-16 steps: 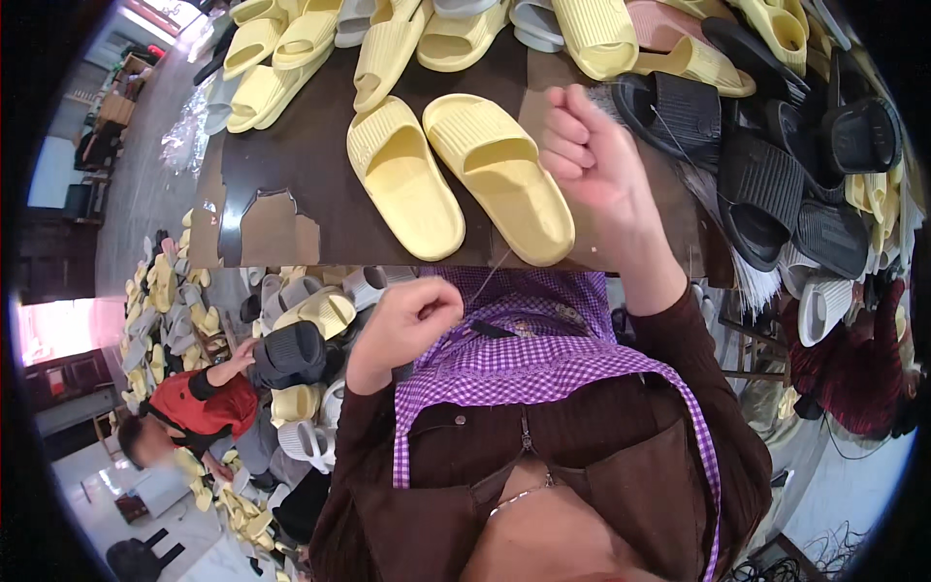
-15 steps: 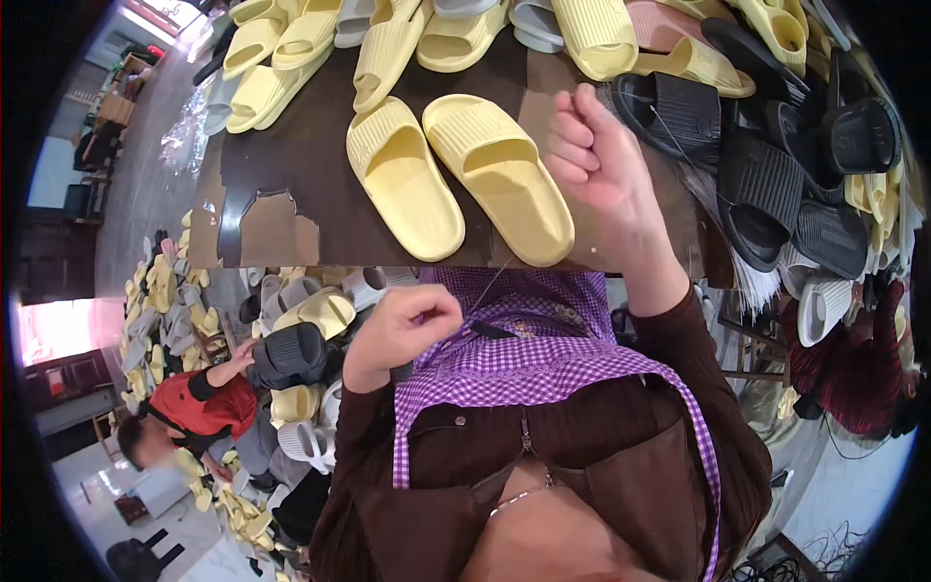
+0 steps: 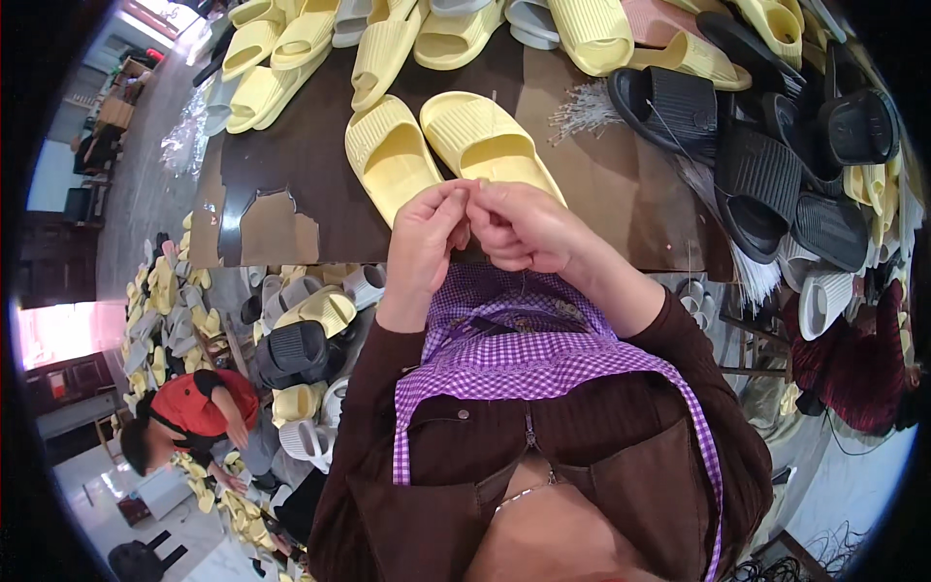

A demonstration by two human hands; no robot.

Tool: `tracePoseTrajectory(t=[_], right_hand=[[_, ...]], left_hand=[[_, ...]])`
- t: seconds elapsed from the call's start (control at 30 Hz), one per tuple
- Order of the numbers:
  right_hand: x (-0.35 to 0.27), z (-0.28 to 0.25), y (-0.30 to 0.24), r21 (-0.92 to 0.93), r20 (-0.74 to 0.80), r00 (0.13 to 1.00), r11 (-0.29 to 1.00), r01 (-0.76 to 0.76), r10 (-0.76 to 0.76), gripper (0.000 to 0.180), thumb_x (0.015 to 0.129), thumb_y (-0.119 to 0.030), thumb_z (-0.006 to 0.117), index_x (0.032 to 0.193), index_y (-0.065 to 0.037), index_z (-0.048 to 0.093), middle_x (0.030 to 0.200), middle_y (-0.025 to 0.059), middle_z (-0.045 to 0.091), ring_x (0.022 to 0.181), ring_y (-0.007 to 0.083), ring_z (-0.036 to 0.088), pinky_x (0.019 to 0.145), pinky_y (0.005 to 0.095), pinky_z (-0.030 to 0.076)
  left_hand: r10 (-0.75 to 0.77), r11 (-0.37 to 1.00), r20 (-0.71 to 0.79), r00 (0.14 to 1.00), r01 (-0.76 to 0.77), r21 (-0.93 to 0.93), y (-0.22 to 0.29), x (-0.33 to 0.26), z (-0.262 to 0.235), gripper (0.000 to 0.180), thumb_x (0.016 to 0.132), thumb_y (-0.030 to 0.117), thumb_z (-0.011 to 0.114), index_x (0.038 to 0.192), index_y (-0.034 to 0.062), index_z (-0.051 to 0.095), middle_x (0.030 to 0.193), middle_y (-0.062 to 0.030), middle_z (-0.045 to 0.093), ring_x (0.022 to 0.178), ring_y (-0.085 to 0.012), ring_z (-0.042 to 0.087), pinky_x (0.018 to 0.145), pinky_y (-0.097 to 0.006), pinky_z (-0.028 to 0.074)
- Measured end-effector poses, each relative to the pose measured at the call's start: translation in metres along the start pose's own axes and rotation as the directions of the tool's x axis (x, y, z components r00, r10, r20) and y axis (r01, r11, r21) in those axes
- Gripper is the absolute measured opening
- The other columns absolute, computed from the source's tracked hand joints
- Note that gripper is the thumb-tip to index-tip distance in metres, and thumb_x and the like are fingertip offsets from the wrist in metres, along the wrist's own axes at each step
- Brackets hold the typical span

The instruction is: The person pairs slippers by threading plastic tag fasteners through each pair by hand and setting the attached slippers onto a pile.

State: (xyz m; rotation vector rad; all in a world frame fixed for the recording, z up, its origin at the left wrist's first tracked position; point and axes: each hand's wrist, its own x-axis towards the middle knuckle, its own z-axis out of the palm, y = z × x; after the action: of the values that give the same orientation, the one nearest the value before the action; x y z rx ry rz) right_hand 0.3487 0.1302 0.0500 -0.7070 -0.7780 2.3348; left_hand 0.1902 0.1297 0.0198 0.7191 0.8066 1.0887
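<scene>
My left hand (image 3: 419, 242) and my right hand (image 3: 529, 225) meet fingertip to fingertip over the near ends of two yellow slippers. Both hands are closed in a pinch; what lies between the fingers is too small to make out. The left yellow slipper (image 3: 396, 160) and the right yellow slipper (image 3: 499, 150) lie side by side on the brown table (image 3: 301, 145), ribbed straps toward the far side. Their heel ends are mostly covered by my hands.
Thin clear strands (image 3: 585, 112) lie on the table, and another bundle of strands (image 3: 754, 276) hangs at its right edge. Yellow slippers (image 3: 383, 58) line the far side; black slippers (image 3: 758, 189) pile up at right. A co-worker in a red vest (image 3: 215, 412) is at lower left.
My right hand has come down and left from beside the slippers to meet my left, which has risen from the table's near edge. A fine strand earlier ran from the left hand. The co-worker's hand has left a black slipper.
</scene>
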Motion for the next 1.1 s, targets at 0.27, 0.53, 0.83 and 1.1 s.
tracePoseTrajectory(t=[0.27, 0.53, 0.83, 1.1], right_hand=[[-0.012, -0.004, 0.012, -0.075, -0.080, 0.986, 0.986, -0.149, 0.143, 0.040, 0.098, -0.038, 0.034, 0.071, -0.010, 0.041, 0.049, -0.0043, 0.026, 0.037, 0.0061, 0.021, 0.034, 0.0223, 0.018], [-0.028, -0.014, 0.031, 0.046, 0.048, 0.966, 0.965, -0.258, 0.256, 0.038, 0.098, -0.037, 0.035, 0.071, -0.011, 0.040, 0.049, -0.0031, 0.026, 0.036, 0.0065, 0.020, 0.032, 0.0222, 0.019], [-0.063, -0.022, 0.035, -0.067, -0.047, 0.964, 0.962, -0.264, 0.261, 0.035, 0.097, -0.029, 0.035, 0.076, -0.006, 0.050, 0.054, 0.0025, 0.045, 0.039, 0.0110, 0.042, 0.037, 0.0237, 0.035], [-0.072, -0.023, -0.017, -0.986, -0.038, 0.810, 0.153, 0.064, -0.585, 0.027, 0.092, -0.017, 0.046, 0.104, 0.003, 0.058, 0.084, 0.0147, 0.064, 0.075, 0.0214, 0.063, 0.069, 0.0287, 0.049]], left_hand=[[-0.169, 0.980, 0.115, 0.979, 0.155, 0.123, 0.009, 0.006, 0.002, 0.013, 0.087, 0.011, 0.059, 0.088, -0.0010, 0.065, 0.067, -0.0006, 0.059, 0.047, -0.0035, 0.044, 0.042, -0.016, 0.032], [-0.416, 0.909, 0.135, 0.899, 0.405, 0.101, -0.004, -0.001, 0.006, 0.012, 0.086, 0.010, 0.058, 0.085, 0.0000, 0.063, 0.065, -0.0010, 0.058, 0.041, -0.0033, 0.042, 0.036, -0.016, 0.029], [-0.462, 0.875, 0.166, 0.871, 0.478, -0.074, -0.032, -0.015, 0.007, 0.012, 0.088, 0.011, 0.053, 0.080, 0.0028, 0.057, 0.063, -0.0031, 0.055, 0.037, -0.0060, 0.038, 0.034, -0.019, 0.028], [-0.379, 0.920, -0.085, 0.921, 0.366, -0.138, -0.008, 0.017, 0.046, 0.010, 0.089, 0.011, 0.046, 0.092, 0.0025, 0.051, 0.070, -0.0070, 0.053, 0.047, -0.0134, 0.043, 0.039, -0.027, 0.034]])
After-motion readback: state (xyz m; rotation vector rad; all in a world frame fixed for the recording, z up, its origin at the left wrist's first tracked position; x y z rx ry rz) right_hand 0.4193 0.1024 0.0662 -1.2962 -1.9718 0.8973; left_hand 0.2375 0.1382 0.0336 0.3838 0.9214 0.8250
